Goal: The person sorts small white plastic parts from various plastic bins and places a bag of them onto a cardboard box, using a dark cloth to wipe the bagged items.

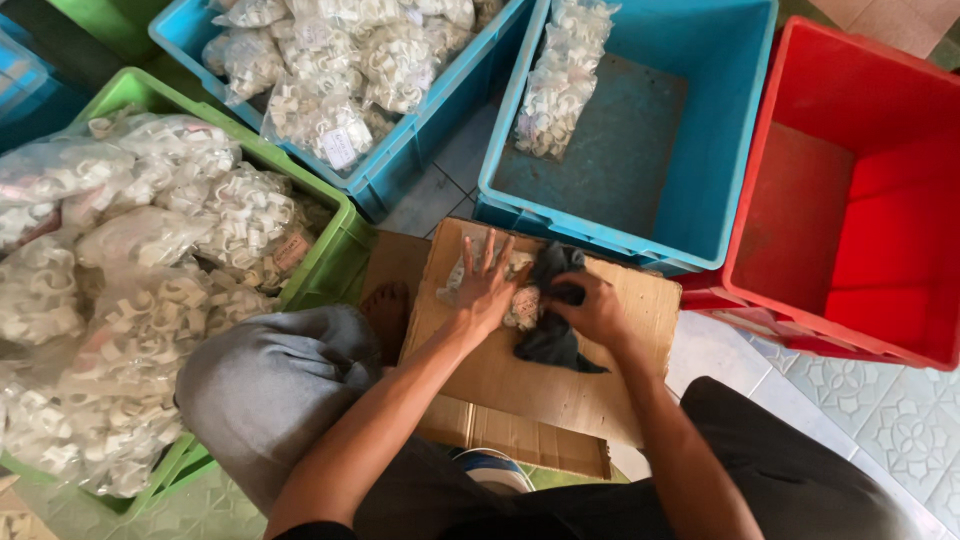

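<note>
Tiled floor (900, 420), crates around a cardboard sheet (560, 370) as work surface. Left hand (487, 285) spread flat, pinning a bag of white clips (520, 300) so it can't slide; right hand (597, 310) clenched around a dark cloth (550, 340), pressing on the bag.

Your left hand (487, 285) lies flat, fingers spread, on a clear bag of small white parts (520, 300) atop the cardboard sheet (520, 375) — your right hand (598, 308) grips a dark cloth (552, 335) against it. Around you stand a green crate (330, 255) heaped with such bags, two blue crates (610, 235) and a red crate (760, 200).
</note>
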